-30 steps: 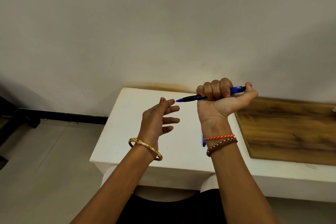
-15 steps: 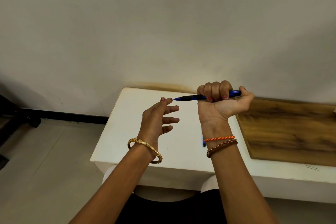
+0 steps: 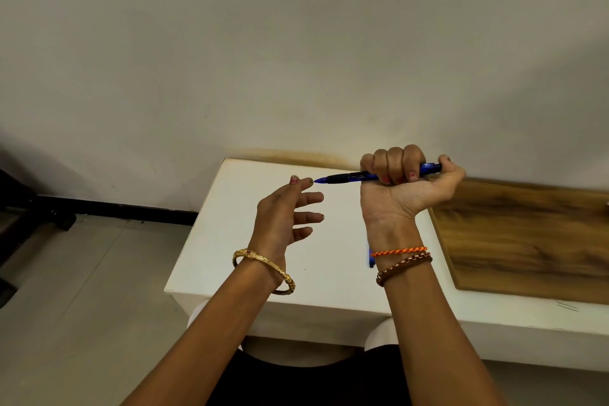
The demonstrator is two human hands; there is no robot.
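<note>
My right hand [image 3: 400, 189] grips a blue pen [image 3: 346, 177] in a fist above the white table [image 3: 230, 241], thumb pressed on the pen's rear end. The pen lies level with its tip pointing left. My left hand [image 3: 285, 212] is raised beside it with fingers loosely spread, and the tip of its index finger touches the pen's point. A second small blue object [image 3: 371, 257], partly hidden behind my right wrist, lies on the table.
A wooden board [image 3: 527, 234] lies on the table's right part. The table stands against a pale wall [image 3: 296, 43]. Tiled floor [image 3: 82, 290] lies to the left, with a dark baseboard and dark furniture at the far left edge.
The pen has shifted left and its tip now meets my left index fingertip. My right thumb has moved onto the pen's rear end. The left hand has hardly moved.
</note>
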